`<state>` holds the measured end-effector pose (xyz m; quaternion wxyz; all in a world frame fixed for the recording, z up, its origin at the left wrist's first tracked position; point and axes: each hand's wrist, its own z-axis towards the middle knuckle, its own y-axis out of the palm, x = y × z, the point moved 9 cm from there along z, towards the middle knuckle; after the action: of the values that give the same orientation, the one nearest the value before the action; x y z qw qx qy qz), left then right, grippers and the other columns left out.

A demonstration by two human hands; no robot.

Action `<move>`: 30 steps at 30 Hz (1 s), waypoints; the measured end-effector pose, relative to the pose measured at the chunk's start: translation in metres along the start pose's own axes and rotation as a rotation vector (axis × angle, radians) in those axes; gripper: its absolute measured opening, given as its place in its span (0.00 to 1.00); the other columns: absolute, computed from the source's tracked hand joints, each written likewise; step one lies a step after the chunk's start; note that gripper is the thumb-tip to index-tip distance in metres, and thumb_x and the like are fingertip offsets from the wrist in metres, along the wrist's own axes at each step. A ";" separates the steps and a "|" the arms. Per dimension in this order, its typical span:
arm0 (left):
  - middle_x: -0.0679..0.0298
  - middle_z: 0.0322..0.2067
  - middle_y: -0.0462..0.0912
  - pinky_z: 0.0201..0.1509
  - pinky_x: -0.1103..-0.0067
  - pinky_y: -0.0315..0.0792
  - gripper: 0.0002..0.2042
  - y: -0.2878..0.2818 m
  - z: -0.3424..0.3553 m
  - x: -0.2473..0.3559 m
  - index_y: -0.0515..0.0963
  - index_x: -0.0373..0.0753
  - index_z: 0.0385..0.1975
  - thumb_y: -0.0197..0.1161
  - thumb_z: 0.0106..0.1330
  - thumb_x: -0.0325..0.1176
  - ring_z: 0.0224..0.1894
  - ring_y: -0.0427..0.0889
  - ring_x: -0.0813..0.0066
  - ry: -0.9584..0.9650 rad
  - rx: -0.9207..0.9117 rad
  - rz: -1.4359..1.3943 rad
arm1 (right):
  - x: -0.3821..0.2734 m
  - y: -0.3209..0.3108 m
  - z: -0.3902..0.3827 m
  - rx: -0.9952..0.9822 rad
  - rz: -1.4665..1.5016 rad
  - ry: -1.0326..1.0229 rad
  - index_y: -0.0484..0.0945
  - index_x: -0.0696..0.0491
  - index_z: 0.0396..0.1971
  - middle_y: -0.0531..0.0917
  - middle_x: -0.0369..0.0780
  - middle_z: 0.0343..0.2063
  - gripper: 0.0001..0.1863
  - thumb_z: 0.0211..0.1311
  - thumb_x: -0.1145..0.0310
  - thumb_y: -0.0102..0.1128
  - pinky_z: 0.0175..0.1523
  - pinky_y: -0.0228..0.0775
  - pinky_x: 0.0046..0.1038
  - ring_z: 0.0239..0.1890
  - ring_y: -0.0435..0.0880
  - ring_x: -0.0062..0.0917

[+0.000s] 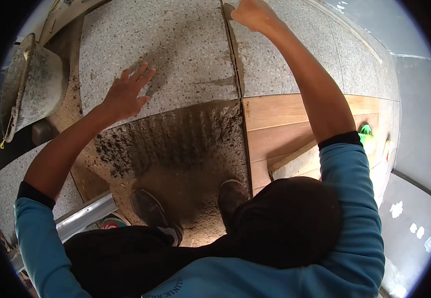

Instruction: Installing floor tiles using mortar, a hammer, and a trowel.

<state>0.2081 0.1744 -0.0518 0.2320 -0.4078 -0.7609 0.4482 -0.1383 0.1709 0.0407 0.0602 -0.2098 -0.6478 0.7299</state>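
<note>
My left hand (130, 94) hovers low over a speckled grey terrazzo tile (175, 54), near its front edge, its fingers spread and nothing in them. At the top of the view my right hand (257, 15) is closed in a fist beside the joint between two tiles. Next to its fingers shows part of a flat grey-brown blade, seemingly a trowel (229, 11); its handle is hidden in the fist. Wet mortar is smeared along the joint (236, 64). In front of the tile lies a bed of dark wet mortar (175, 131), raked in ridges near the tile edge.
My shoes (148, 206) stand in sandy mortar. A dirty bucket (41, 84) lies tipped at the left, above a metal straightedge bar (86, 216). Wood-look boards (275, 114) cover the right, with a pale slab piece (297, 161) and a bright green object (367, 136). A grey wall (419, 109) bounds the right.
</note>
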 end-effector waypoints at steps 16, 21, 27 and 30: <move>0.68 0.80 0.46 0.78 0.51 0.59 0.38 0.010 0.004 -0.004 0.48 0.58 0.79 0.61 0.74 0.45 0.77 0.51 0.41 0.055 0.044 0.002 | 0.005 -0.007 -0.147 -0.267 0.105 0.054 0.78 0.64 0.15 0.78 0.50 0.10 0.18 0.59 0.66 0.56 0.32 0.79 0.39 0.15 0.83 0.38; 0.68 0.79 0.50 0.78 0.53 0.61 0.39 0.010 0.005 -0.007 0.50 0.59 0.79 0.65 0.71 0.41 0.77 0.55 0.48 0.077 0.131 0.011 | 0.005 -0.009 -0.184 -0.247 0.130 0.014 0.80 0.63 0.16 0.78 0.51 0.11 0.18 0.59 0.65 0.56 0.33 0.78 0.41 0.16 0.82 0.40; 0.67 0.79 0.50 0.78 0.55 0.62 0.39 0.012 0.007 -0.009 0.51 0.58 0.78 0.66 0.70 0.41 0.76 0.56 0.50 0.091 0.169 0.033 | 0.005 -0.007 -0.219 -0.287 0.106 0.031 0.80 0.66 0.21 0.78 0.56 0.16 0.17 0.59 0.65 0.57 0.34 0.76 0.44 0.20 0.82 0.47; 0.66 0.79 0.51 0.77 0.56 0.63 0.40 0.013 0.008 -0.010 0.52 0.58 0.78 0.67 0.70 0.39 0.76 0.57 0.51 0.109 0.179 0.014 | 0.003 -0.013 -0.235 -0.257 0.140 0.024 0.80 0.66 0.20 0.78 0.57 0.17 0.17 0.59 0.66 0.56 0.34 0.75 0.46 0.20 0.81 0.49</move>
<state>0.2134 0.1660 -0.0666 0.3053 -0.4146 -0.7011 0.4934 -0.0531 0.3898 0.0358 -0.0106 -0.2692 -0.7188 0.6409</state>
